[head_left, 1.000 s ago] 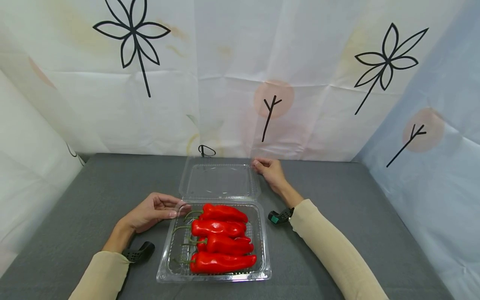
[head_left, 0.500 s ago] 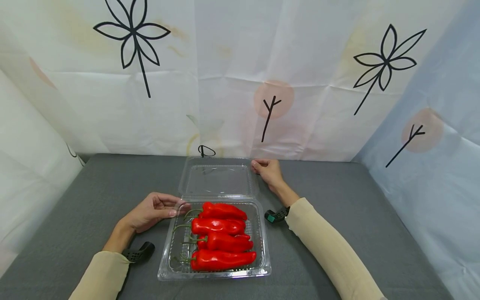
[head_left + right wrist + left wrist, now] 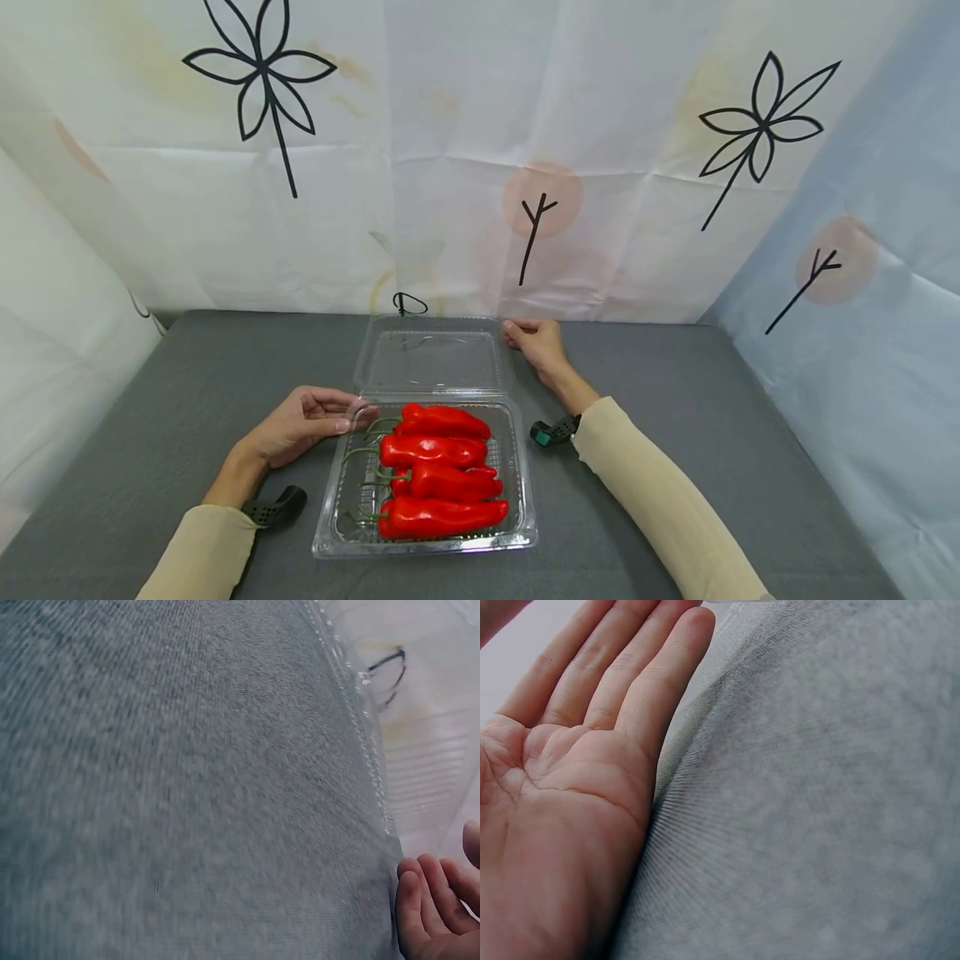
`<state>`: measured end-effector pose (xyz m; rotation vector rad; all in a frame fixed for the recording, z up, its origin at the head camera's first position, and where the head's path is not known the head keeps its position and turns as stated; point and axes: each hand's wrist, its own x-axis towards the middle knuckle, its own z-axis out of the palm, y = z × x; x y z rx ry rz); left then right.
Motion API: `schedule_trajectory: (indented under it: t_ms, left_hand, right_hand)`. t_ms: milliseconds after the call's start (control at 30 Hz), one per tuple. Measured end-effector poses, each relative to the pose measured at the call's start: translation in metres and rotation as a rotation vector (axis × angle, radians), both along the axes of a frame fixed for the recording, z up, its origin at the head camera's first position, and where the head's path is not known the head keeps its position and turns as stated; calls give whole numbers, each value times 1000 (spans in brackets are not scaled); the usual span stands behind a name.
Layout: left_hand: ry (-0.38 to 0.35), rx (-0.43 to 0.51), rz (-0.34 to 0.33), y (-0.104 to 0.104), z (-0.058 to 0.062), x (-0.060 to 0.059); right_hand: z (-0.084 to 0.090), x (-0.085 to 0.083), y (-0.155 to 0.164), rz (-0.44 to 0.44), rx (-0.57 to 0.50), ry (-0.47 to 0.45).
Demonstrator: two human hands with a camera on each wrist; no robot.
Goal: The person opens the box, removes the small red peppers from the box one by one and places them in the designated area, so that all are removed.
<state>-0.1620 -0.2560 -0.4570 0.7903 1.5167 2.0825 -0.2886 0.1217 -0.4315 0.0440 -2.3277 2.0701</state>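
A clear plastic clamshell tray (image 3: 525, 500) holds several red peppers (image 3: 438, 479) with green stems. Its clear lid (image 3: 431, 358) lies open behind it, toward the wall. My left hand (image 3: 311, 421) rests at the tray's near-left corner, its fingertips touching the rim. In the left wrist view the left hand (image 3: 577, 772) shows a flat palm and straight fingers. My right hand (image 3: 534, 342) has curled fingers and pinches the lid's far right corner. In the right wrist view its fingertips (image 3: 427, 904) curl just below the lid's edge (image 3: 375, 787).
Everything sits on a grey cloth-covered table (image 3: 712, 433). A white backdrop with black flower drawings (image 3: 262, 83) closes the back and both sides. Black wrist devices sit at my left cuff (image 3: 273, 507) and right cuff (image 3: 551, 432).
My right hand and the lid's corner have shifted slightly left. The left hand stays at the tray's rim. The view has drifted a little.
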Motion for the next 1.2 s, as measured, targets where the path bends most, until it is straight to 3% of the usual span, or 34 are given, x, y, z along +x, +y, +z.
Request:
schedule_trajectory:
  t_ms: [333, 667, 800, 967, 1200]
  left_hand:
    - [11, 43, -7, -1, -1, 1]
    - [13, 31, 27, -1, 0, 1]
    - [7, 23, 28, -1, 0, 1]
    - [4, 28, 20, -1, 0, 1]
    - [7, 40, 10, -1, 0, 1]
  right_hand:
    - [10, 23, 15, 23, 43, 36]
    - [33, 78, 21, 130, 120, 197]
    - [37, 105, 18, 219, 53, 273]
    - [35, 134, 9, 393, -55, 325]
    - [34, 158, -4, 550, -44, 374]
